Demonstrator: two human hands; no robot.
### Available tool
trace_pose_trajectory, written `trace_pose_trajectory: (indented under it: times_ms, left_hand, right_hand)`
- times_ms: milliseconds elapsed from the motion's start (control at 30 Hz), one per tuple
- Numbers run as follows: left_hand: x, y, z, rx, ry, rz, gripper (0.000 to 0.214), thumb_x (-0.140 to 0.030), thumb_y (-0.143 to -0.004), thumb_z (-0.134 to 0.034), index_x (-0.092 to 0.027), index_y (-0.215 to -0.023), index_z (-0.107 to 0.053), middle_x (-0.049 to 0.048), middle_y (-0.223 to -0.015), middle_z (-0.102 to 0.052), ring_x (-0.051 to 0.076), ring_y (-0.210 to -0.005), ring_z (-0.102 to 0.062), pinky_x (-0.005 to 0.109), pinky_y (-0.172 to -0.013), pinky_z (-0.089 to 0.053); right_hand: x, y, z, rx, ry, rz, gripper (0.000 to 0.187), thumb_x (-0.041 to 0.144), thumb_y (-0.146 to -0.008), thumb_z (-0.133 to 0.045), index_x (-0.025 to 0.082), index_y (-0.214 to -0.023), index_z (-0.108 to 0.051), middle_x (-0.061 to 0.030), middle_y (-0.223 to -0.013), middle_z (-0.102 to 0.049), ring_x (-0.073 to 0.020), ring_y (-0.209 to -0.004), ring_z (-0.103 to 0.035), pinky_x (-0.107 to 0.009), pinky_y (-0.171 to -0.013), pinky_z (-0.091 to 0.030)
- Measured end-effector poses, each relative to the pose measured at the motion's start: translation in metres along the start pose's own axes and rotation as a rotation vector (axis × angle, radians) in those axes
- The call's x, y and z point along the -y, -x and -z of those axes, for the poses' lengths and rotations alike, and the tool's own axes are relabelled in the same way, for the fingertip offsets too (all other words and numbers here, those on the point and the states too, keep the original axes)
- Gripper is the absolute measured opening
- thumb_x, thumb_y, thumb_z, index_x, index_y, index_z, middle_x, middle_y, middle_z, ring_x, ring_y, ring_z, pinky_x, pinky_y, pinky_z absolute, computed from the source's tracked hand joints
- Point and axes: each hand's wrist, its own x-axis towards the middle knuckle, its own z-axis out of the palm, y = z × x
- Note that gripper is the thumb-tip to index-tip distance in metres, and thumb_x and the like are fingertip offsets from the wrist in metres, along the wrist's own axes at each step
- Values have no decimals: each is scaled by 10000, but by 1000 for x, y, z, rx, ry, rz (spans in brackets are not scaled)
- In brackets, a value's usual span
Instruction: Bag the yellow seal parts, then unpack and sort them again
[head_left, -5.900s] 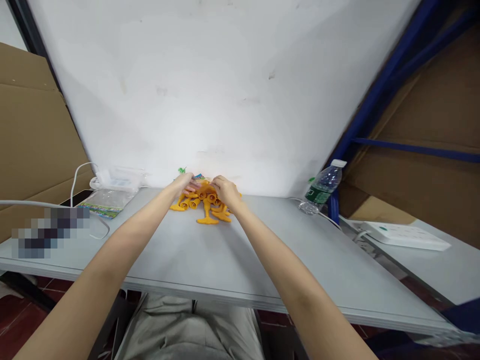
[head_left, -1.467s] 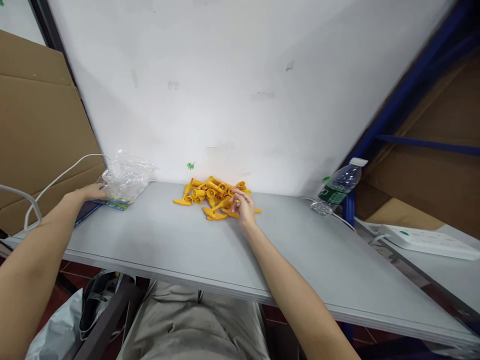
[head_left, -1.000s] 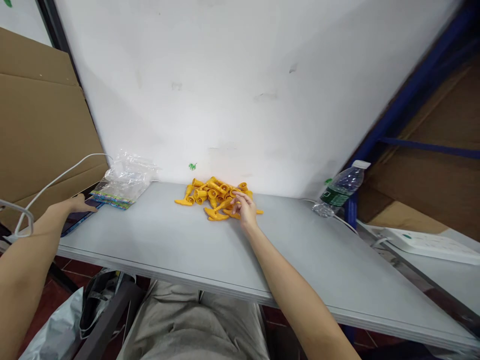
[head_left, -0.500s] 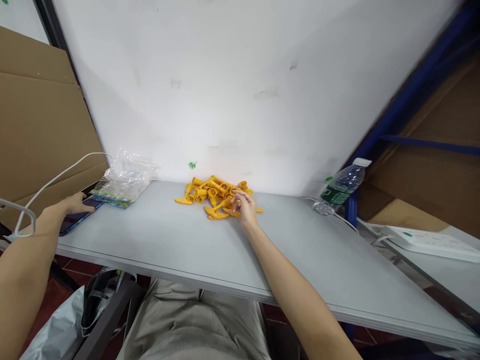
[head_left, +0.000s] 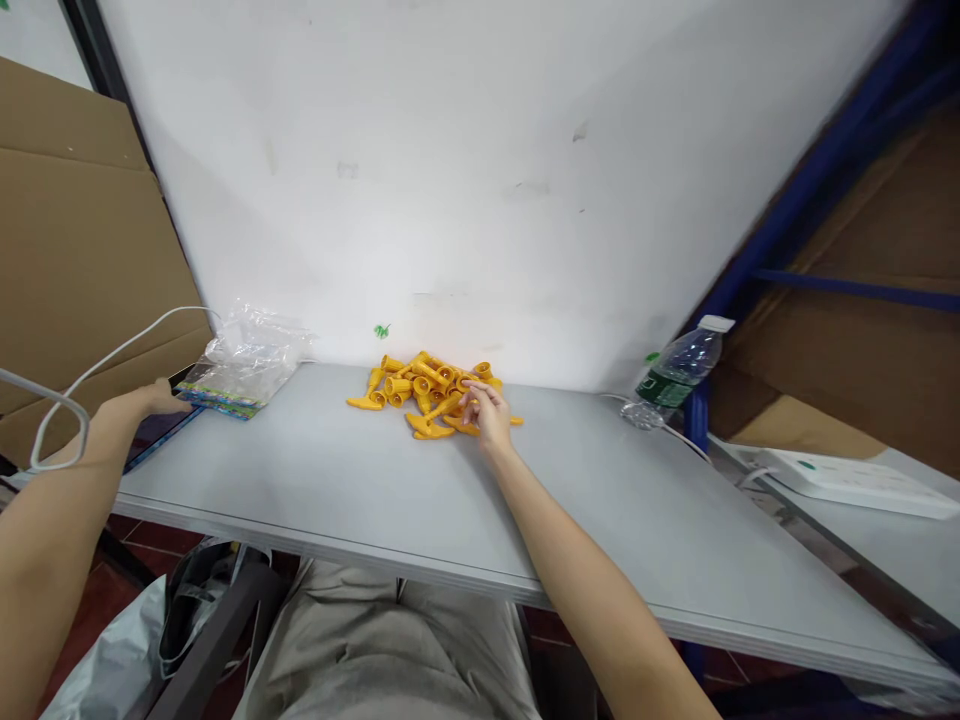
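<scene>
Two hands (head_left: 159, 397) (head_left: 489, 418) parted | left: one phone (head_left: 156, 432) | right: one yellow pile (head_left: 422, 384)

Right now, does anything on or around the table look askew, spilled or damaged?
Only the bottle stands out: it slants toward the blue frame, though the wide lens may exaggerate that. The yellow pieces by the right hand lie jumbled, but no spill or damage shows.

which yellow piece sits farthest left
The yellow piece at the left front corner of the pile: its crossbar juts out leftward past all the others, on the side away from the right hand.
</scene>
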Motion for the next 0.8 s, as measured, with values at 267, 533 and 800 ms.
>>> trace_pose_trajectory:
  times_ms: [267, 533, 800]
  left_hand:
    - [-90, 36, 16, -206, 48, -323, 379, -285, -862, -495, -87, -1175, -576, 139, -1218, -630, 248, -1062, -604, 303, -900, -455]
    - [-231, 91, -33, 41, 255, -704, 414, -375, -846, -498, -158, -1182, -608, 113, -1168, -677, 231, -1003, -646, 333, -915, -477]
    - [-293, 95, -61, 133, 222, -420, 413, -485, -757, -610, -230, -1078, -659, 183, -1094, -705, 373, -1113, -619, 512, -901, -441]
  right_hand:
    - [-1, 1, -2, 23, 59, 56, 250, 427, -685, -646, 216, -817, -662, 41, -574, -585, -90, -341, -415, -251, -364, -326]
    - [-2, 3, -2, 58, 76, 56, 231, 421, -689, -653, 227, -814, -661, 39, -574, -592, -91, -345, -410, -253, -359, -345]
    - [-4, 4, -5, 84, 116, 35, 215, 400, -692, -649, 225, -817, -661, 18, -587, -593, -111, -350, -428, -278, -364, -356]
